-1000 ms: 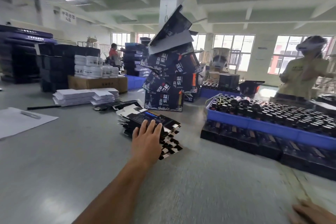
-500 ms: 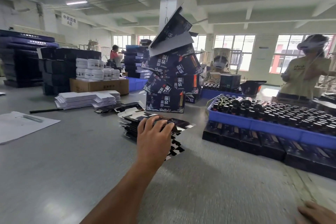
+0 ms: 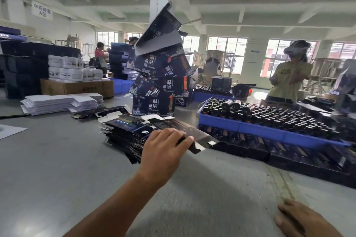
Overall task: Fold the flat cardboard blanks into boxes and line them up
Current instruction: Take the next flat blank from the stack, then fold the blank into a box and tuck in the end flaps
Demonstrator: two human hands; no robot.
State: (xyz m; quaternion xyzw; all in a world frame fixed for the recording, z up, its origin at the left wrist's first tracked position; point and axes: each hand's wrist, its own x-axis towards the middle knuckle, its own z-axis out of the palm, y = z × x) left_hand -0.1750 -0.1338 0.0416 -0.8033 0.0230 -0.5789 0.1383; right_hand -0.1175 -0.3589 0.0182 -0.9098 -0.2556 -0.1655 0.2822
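Your left hand (image 3: pixel 163 152) pinches one flat dark blank (image 3: pixel 189 134), held just right of the stack of blanks (image 3: pixel 123 132) at bench (image 3: pixel 57 169) centre. Your right hand (image 3: pixel 302 219) rests on the bench at the near right, fingers relaxed, holding nothing. Folded boxes (image 3: pixel 159 75) tower behind the stack; a blue tray (image 3: pixel 269 129) of bottles sits to the right.
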